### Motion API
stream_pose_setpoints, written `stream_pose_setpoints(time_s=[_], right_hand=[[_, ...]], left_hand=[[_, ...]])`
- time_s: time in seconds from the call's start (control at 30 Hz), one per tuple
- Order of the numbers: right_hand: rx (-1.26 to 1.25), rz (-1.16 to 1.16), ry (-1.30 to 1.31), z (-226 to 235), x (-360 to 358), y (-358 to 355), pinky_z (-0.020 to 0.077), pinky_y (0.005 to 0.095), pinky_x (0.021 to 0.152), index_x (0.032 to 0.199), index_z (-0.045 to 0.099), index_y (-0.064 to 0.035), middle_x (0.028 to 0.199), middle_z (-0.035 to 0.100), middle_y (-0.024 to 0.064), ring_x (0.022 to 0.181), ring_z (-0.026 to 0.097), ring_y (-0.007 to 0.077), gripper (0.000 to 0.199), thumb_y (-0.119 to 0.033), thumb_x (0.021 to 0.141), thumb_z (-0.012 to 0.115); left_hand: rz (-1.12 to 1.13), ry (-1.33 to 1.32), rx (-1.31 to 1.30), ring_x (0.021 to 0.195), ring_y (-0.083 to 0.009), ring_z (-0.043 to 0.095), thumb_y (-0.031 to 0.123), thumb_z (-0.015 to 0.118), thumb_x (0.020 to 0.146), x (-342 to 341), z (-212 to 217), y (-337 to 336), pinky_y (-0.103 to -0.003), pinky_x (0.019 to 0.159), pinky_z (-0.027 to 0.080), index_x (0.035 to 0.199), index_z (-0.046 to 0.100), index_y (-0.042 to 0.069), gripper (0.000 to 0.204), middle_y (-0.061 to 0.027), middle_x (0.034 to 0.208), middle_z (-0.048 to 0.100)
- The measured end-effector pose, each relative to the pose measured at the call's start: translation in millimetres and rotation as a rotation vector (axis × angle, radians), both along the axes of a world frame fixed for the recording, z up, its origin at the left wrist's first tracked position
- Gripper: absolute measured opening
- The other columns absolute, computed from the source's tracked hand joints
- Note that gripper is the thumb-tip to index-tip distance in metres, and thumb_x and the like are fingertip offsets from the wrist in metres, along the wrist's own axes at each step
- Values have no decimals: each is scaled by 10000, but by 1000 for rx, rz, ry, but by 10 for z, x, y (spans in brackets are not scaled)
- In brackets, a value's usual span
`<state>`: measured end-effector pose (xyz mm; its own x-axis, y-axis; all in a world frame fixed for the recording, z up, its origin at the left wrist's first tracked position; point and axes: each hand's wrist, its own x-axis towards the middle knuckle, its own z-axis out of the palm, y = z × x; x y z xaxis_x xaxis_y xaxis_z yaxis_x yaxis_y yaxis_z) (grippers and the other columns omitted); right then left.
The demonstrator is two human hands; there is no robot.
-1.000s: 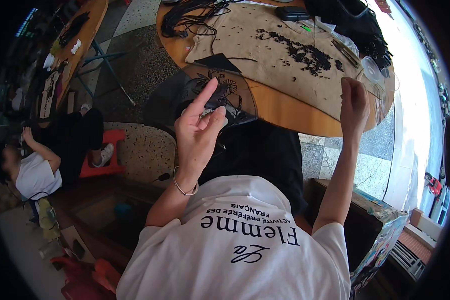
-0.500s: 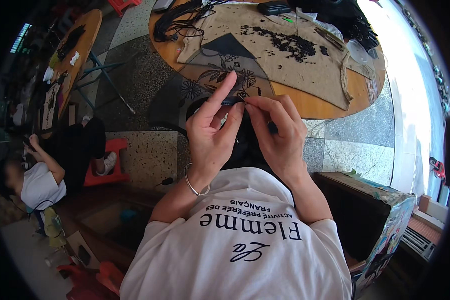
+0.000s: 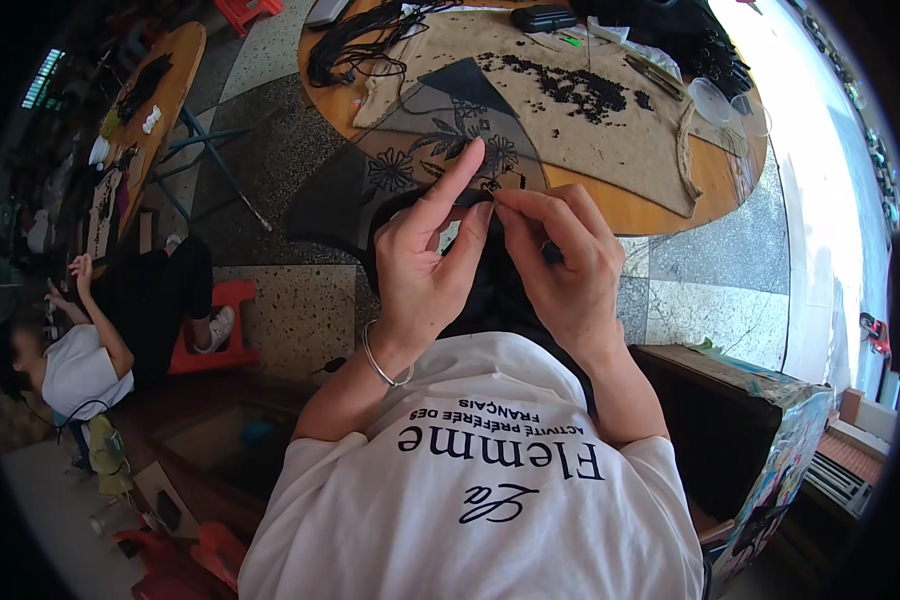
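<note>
A sheer black fabric [image 3: 448,112] with dark embroidered flowers drapes over the near edge of the round table and hangs down to the left. My left hand [image 3: 425,265] is closed on a folded edge of it, thumb underneath, with the index finger stretched up. Close against that edge, my right hand [image 3: 570,260] pinches thumb and forefinger together. Whatever lies in this pinch is too small to make out. Both hands are over my lap, just short of the table.
Beige cloth [image 3: 610,150] covers much of the wooden table [image 3: 715,212]; small black beads [image 3: 580,95] lie scattered on it. Around them are black cords [image 3: 355,45], a black case [image 3: 545,17] and clear dishes [image 3: 708,100]. A person [image 3: 85,365] sits at left; an open box [image 3: 710,430] stands at right.
The fabric and my left hand have shifted slightly to the right. My right hand has moved a little right and up, still pinching. The seated person's hands have risen.
</note>
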<state>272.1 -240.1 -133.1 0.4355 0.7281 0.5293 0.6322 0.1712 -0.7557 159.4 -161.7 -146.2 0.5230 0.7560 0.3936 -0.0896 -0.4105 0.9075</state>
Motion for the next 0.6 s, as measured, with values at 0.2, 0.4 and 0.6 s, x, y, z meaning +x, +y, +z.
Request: stream_pose_setpoints(time_s=[0.2,0.4,0.6], right_hand=[[-3,-7,0,-35,-1,7,441,238,538,929,657,-20,744,555,62,591,554,129,159,27,777,653],[-22,-8,-142,-19,47,-3,458,268,561,938,646,-27,770,553,67,625,564,175,183,27,764,653],[-72,70,-472,72,267,24,475,322,627,941,625,-38,837,544,68,699,560,229,222,34,733,648]], left_hand=[[-29,9,-115,816,-24,544,-47,578,860,1,36,2,-165,729,461,1293,486,3,445,-49,1141,600],[-28,101,70,748,-33,549,-72,582,836,-16,34,29,-188,683,471,1287,493,4,466,-72,1126,622],[-68,155,184,648,-202,590,-91,588,752,-4,101,71,-274,630,472,1325,473,98,614,-135,931,657]])
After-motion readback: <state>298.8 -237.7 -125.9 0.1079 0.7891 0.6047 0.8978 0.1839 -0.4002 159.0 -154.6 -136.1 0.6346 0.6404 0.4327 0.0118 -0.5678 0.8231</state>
